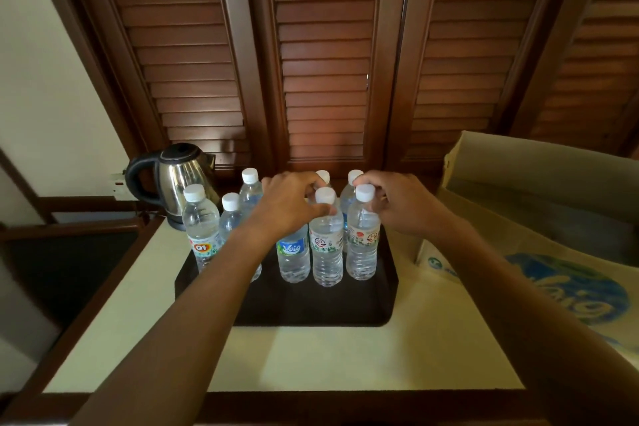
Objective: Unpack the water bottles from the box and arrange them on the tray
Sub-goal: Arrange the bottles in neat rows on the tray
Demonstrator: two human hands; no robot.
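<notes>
Several clear water bottles with white caps stand upright on a dark tray on the cream counter. My left hand grips the neck of a green-labelled front bottle, just under its cap. My right hand holds the neck of the neighbouring front-right bottle. A blue-labelled bottle stands partly hidden under my left wrist. Another bottle stands at the tray's left end. The open cardboard box sits to the right of the tray.
A steel electric kettle stands at the back left, close to the leftmost bottles. Wooden louvred doors rise behind the counter. The counter has a dark wooden edge in front, and the tray's near half is bare.
</notes>
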